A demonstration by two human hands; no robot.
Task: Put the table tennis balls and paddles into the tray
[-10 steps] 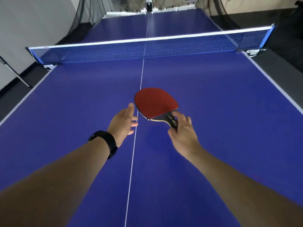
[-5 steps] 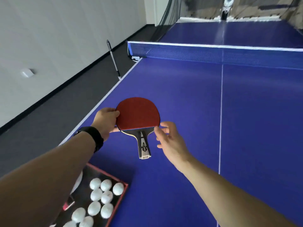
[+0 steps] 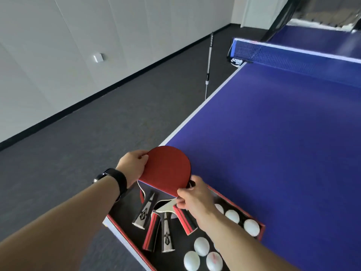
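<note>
Blue table (image 3: 273,143) bare in view. Tray (image 3: 237,204) at its near corner holds several paddle handles (image 3: 154,222) and white balls (image 3: 201,246). Red paddle (image 3: 168,169) hovers over tray, left hand (image 3: 132,166) gripping blade edge, right hand (image 3: 192,196) pinching near handle. Likely the last item; only setting down remains.
</note>
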